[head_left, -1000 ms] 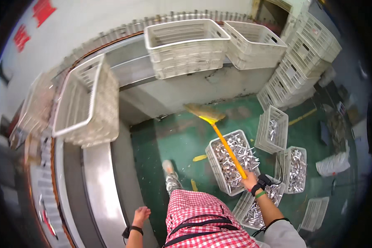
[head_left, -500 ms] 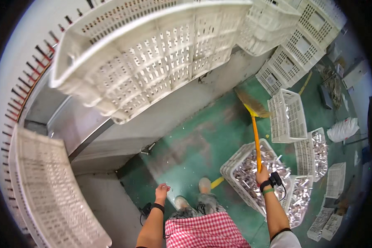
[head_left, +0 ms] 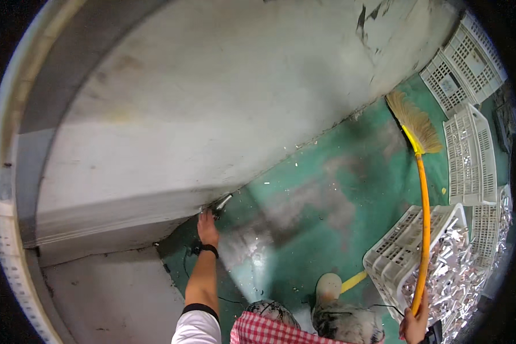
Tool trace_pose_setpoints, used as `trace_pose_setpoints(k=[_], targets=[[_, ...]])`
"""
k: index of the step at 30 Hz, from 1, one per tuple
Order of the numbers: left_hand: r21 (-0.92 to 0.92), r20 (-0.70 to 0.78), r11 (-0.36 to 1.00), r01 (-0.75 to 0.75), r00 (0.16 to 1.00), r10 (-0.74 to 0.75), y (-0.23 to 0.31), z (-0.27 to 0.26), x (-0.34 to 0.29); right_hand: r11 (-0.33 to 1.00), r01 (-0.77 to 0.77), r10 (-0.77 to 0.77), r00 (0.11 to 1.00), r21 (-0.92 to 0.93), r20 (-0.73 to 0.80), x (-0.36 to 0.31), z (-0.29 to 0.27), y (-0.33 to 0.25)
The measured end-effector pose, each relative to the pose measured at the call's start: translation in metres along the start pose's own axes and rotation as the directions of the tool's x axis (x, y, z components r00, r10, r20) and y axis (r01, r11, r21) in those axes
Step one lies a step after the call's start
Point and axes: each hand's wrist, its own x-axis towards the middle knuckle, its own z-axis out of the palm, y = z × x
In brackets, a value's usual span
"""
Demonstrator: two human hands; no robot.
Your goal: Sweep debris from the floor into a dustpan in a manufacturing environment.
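My right hand (head_left: 415, 323) is wrapped round the orange handle of a broom (head_left: 423, 229), low at the right. The broom's tan bristles, fixed in a yellow collar, lie on the green floor near the far wall. My left hand (head_left: 207, 227) reaches down to the foot of the wall with its fingers stretched out. Just beyond its fingertips lies a small silver and dark object (head_left: 222, 203); its kind is not clear, and I cannot tell whether the fingers touch it.
A white plastic crate (head_left: 391, 252) full of shiny silver pieces (head_left: 450, 281) stands beside my right hand. More white crates (head_left: 470, 157) line the right side. A pale wall (head_left: 212, 114) runs along the far side. Small scraps and dark smudges mark the green floor (head_left: 304, 241).
I have bent lower and closer to the wall. My left hand has moved forward to the small object at the wall's foot. My right hand still grips the broom.
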Motion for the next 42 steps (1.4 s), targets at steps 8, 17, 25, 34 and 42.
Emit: trace_pose_setpoints(k=[8,17,25,34,42], targets=[[-0.051,0.072,0.965,-0.257,0.963,0.26,-0.012,0.027,0.021,0.993,-0.114,0.114,0.993,-0.008,0.032,0.014,0.007,-0.004],[0.152,0.034,0.979,-0.133,0.991,0.129,0.044,0.015,0.028,0.967,-0.1,0.055,0.979,0.234,0.195,0.049,-0.024,0.013],[-0.16,0.334,0.967,0.198,0.933,-0.136,0.084,-0.086,-0.061,0.98,-0.084,0.14,0.933,-0.179,0.331,-0.005,-0.086,-0.027],[-0.265,0.634,0.774,0.574,0.709,-0.309,0.109,-0.312,-0.193,0.947,0.127,0.082,0.792,-0.294,0.604,-0.152,-0.144,-0.032],[-0.396,0.808,0.466,0.791,0.541,-0.232,0.137,-0.471,-0.272,0.975,0.126,0.104,0.463,-0.181,0.88,-0.254,-0.179,-0.035]])
